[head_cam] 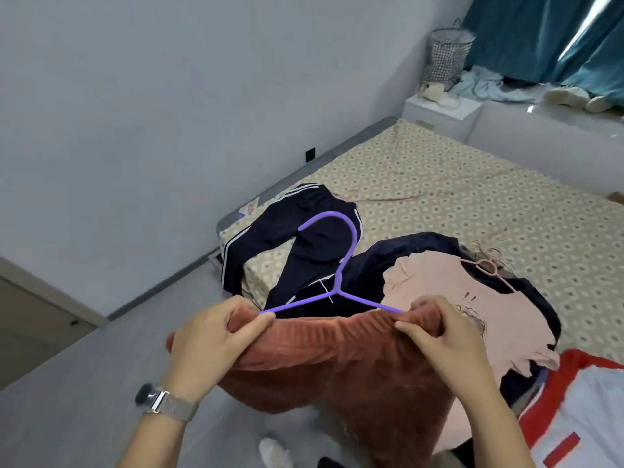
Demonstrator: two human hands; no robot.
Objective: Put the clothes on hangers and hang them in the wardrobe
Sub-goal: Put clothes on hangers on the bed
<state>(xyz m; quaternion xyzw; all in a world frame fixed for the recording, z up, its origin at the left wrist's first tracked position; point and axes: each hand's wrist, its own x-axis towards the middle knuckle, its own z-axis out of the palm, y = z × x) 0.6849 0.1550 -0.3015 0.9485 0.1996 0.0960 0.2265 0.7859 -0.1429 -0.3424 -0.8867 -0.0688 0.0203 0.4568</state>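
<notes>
A rust-brown corduroy garment (pixel 337 359) hangs in front of me, its waistband stretched over the arms of a purple hanger (pixel 341 261) whose hook points up. My left hand (pixel 209 346) pinches the waistband at the hanger's left end. My right hand (pixel 442 339) pinches it at the right end. Behind them on the bed (pixel 456 184) lie navy striped track pants (pixel 304 238), a pink top (pixel 449 298) and a dark velvet garment (pixel 422 244). A white and red garment (pixel 580 410) lies at the lower right. Pink hangers (pixel 486 261) rest beside the pink top.
The bed's corner is just ahead, with grey floor (pixel 84 400) to the left and a white wall behind. A white nightstand (pixel 439 109) and a mesh basket (pixel 445 55) stand far back by teal curtains (pixel 547 35). No wardrobe is in view.
</notes>
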